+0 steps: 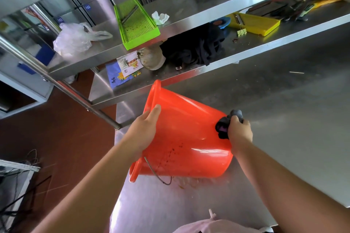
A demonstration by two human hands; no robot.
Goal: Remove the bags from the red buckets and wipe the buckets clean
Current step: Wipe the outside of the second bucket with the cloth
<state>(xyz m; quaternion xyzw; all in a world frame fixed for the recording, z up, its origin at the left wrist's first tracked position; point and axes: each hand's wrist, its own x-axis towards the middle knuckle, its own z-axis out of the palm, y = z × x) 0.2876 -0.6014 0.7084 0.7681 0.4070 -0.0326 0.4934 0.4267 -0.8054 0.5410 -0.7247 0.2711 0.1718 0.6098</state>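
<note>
**A:** Red plastic, lying on its side on the steel table. That is your bucket, mouth turned to your left, base to your right, wire handle hanging loose under the rim.

**B:** And my hands?

**A:** Your left hand rests on the upper wall near the rim, thumb lying straight along the plastic. The other fingers go round the far side of the wall, out of sight. Your right hand is closed round a dark cloth, bunched in the fist and pressed to the edge of the base.

**B:** Anything inside it?

**A:** You cannot tell; the mouth faces away from you. The outer wall shows a trail of dark specks low down, and brownish bits lie on the table just beneath the bucket.

**B:** What else holds things here?

**A:** On the shelf above, a green tray carries only a few crumbs, with a crumpled clear plastic bag to its left. One shelf down sits a yellow tray with a slicer blade in it. A pale pink bag shows at the bottom edge, contents hidden.
</note>
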